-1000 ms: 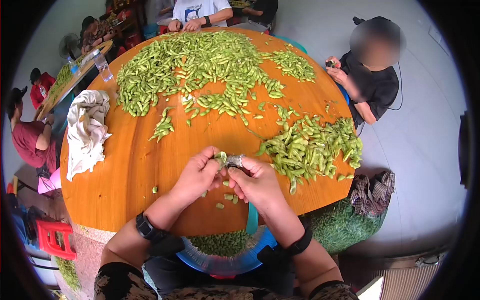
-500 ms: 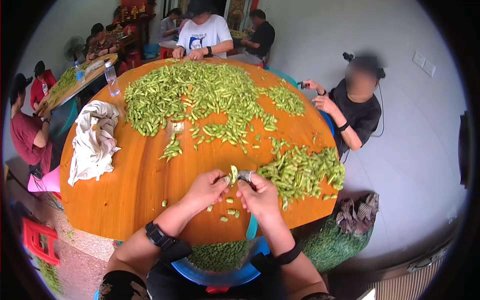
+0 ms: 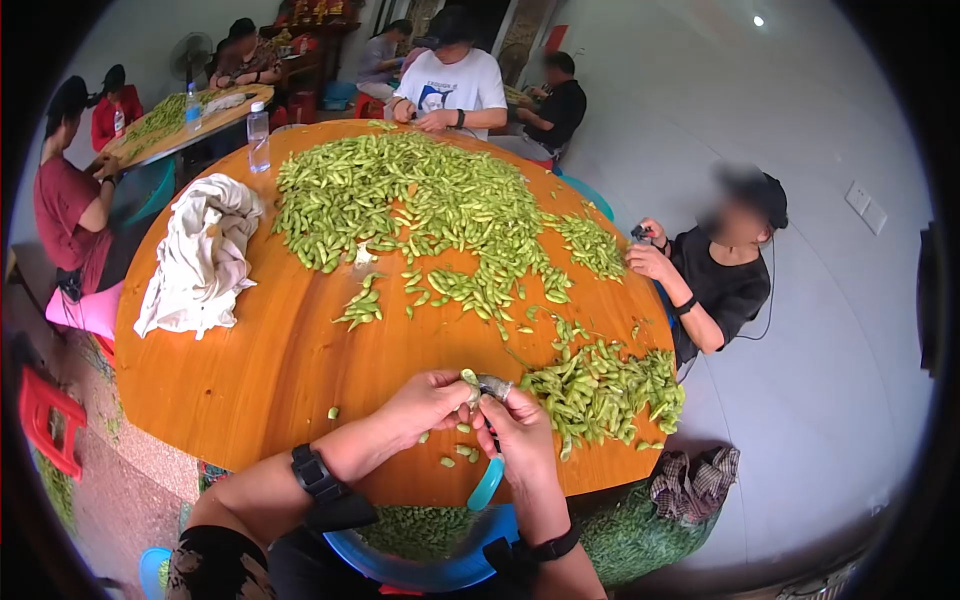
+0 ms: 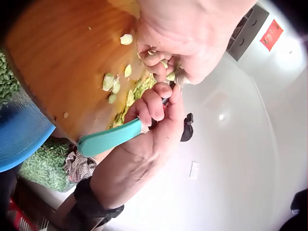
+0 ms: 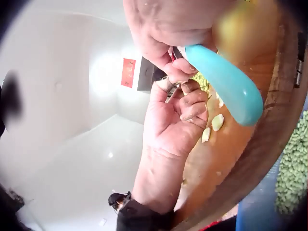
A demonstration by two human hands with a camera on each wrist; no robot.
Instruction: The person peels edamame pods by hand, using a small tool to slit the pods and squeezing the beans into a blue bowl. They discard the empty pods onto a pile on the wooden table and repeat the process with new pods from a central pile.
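Observation:
Both hands meet over the near part of the round wooden table. My left hand pinches a green bean pod between thumb and fingers. My right hand, close against it, grips a tool with a curved teal handle; the handle sticks out below the palm, and the fingers hide most of its working end. A grey wrap covers a right fingertip beside the pod. Several pale green bits lie on the wood below the hands. A pile of pods is just right of them.
A big heap of pods covers the far half of the table, with a white cloth and a water bottle to its left. Under the near edge stands a blue basin of green beans. A person sits at the right.
The head view has shifted, so the table sits lower. The teal handle has swung from nearly upright to slanting down and left. My hands stay together around the pod.

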